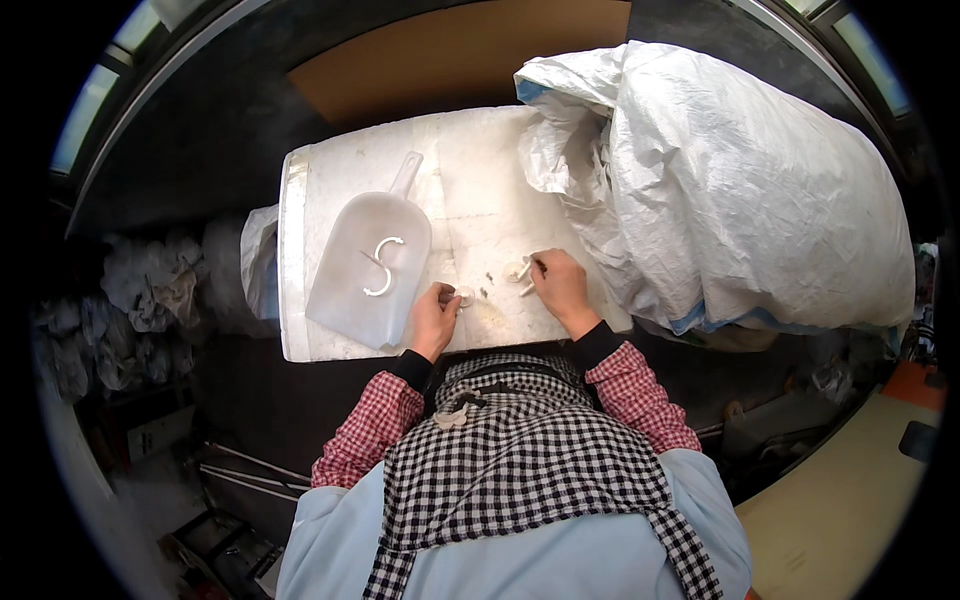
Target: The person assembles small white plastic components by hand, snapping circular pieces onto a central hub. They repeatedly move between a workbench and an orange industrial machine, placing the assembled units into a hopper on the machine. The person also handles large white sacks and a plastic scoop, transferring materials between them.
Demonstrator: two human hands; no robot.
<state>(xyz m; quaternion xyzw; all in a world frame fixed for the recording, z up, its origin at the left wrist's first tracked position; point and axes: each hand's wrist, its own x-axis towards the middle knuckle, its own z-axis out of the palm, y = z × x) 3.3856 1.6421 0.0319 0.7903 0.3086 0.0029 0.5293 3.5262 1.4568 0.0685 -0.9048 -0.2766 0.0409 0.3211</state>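
Both hands work low over the white tabletop. My left hand is closed, its fingertips pinching a small off-white piece whose kind I cannot make out. To its right, my right hand grips a small white plastic part with thumb and fingers. Small dark bits lie on the surface between the hands. Left of them rests a translucent white scoop, its handle pointing away from me. Inside the scoop are curved white plastic pieces.
A large white woven sack lies along the table's right side, its open mouth toward the tabletop. Brown cardboard lies beyond the far edge. Clear plastic bags are piled at the left. A beige board stands at the lower right.
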